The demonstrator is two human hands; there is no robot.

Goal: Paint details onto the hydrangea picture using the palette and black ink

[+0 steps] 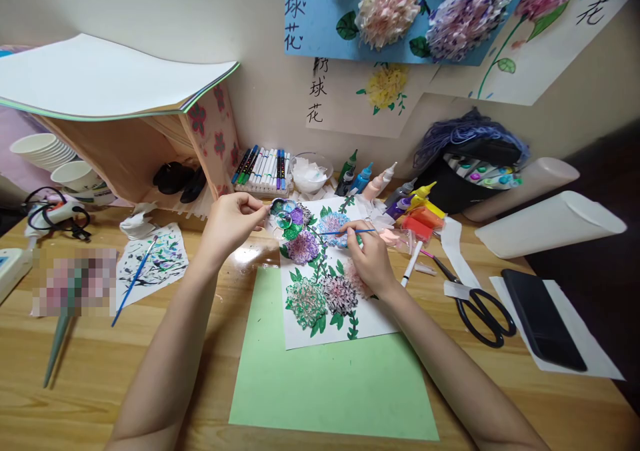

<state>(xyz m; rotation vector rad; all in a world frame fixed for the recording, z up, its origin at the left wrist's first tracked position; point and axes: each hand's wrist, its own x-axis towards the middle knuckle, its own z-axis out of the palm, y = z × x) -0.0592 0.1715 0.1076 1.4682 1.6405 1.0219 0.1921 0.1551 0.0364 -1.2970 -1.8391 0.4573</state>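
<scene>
My left hand [233,223] pinches the edge of a small clear dish [287,218] smeared with green, purple and white paint, held over the upper left of a white sheet [310,342]. Between the fingers of my right hand [371,259] is a thin blue paintbrush [334,232], its tip pointing left towards the dish. Raised petal flowers cover the sheet: a purple one [301,247], a blue one [334,226], a green-tipped one [306,302] and a dark-tipped one [340,294]. My right hand partly hides a pale pink one [356,276]. Painted green leaves surround them.
Green paper [335,391] lies under the sheet. Paint bottles [363,179], a marker box [263,168] and a bowl of tissue [310,173] stand behind. Black scissors [483,314] and a phone [543,318] lie right; a paint-stained tissue [163,264] with another brush [135,280] lies left.
</scene>
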